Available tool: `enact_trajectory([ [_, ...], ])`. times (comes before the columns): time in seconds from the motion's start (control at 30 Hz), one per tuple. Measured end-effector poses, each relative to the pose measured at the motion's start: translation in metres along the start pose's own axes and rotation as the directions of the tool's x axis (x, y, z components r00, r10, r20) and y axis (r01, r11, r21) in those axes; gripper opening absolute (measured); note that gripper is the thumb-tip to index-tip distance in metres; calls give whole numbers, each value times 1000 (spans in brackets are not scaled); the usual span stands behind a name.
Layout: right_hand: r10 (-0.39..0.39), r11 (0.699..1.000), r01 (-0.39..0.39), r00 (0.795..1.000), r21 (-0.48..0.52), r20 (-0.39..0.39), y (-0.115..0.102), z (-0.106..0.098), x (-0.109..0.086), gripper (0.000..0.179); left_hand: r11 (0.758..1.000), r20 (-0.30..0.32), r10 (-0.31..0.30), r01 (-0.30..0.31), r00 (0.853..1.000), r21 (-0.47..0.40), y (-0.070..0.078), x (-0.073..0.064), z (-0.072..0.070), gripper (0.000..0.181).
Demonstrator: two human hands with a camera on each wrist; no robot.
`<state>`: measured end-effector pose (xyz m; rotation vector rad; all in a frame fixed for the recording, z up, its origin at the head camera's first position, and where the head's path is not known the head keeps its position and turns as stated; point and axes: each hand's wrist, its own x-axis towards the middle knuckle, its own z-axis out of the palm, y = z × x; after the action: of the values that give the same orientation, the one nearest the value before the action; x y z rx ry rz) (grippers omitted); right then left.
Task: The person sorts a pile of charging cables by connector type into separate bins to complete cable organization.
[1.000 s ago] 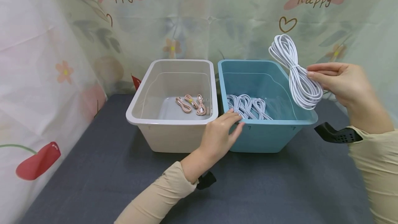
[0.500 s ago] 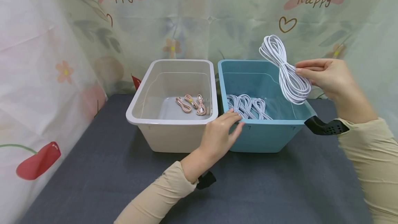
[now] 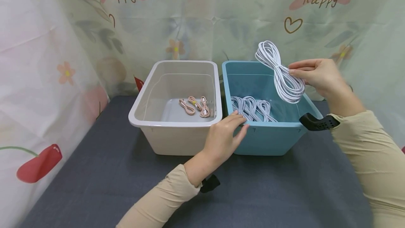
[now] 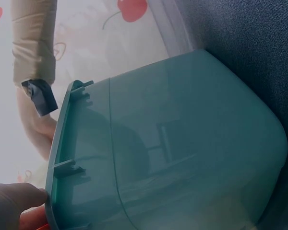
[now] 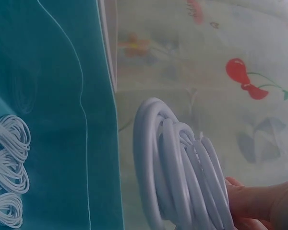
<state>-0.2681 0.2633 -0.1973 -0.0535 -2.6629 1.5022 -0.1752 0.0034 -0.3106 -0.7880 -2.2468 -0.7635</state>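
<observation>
My right hand (image 3: 319, 75) pinches a bundled white cable (image 3: 281, 76) at its side, just below the tie round its middle. That bundle hangs tilted above the right part of the blue bin (image 3: 269, 140). In the right wrist view the thick loops of the white cable (image 5: 158, 167) fill the lower middle. Several more white cable bundles (image 3: 250, 107) lie side by side in the blue bin. My left hand (image 3: 221, 134) holds the bin's near left corner; in the left wrist view its thumb (image 4: 26, 195) presses the rim from outside, with fingers partly hidden behind.
Left of the blue bin stands a beige bin (image 3: 177, 140) with three small pinkish cable bundles (image 3: 197, 107) inside. Both bins sit on a dark grey cloth (image 3: 126, 185). A printed curtain (image 3: 202, 17) hangs behind, and another (image 3: 31, 97) on the left.
My right hand has moved left with the white cable bundle, from beyond the blue bin's right edge to above its opening. My left hand and both bins have stayed put.
</observation>
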Motion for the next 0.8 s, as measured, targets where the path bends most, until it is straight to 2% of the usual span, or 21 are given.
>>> enact_trajectory([
  [0.37,12,999,-12,1000,-41,13,-2,14,15,41,1000,11,-6,6,1000,-1,0,0,0,21],
  [0.6,6,998,-4,999,-58,36,-2,23,23,45,1000,1,-6,6,1000,-30,0,0,0,20],
  [0.8,33,996,-31,999,-85,30,-2,28,28,45,1000,2,-2,2,1000,0,0,0,-1,21],
])
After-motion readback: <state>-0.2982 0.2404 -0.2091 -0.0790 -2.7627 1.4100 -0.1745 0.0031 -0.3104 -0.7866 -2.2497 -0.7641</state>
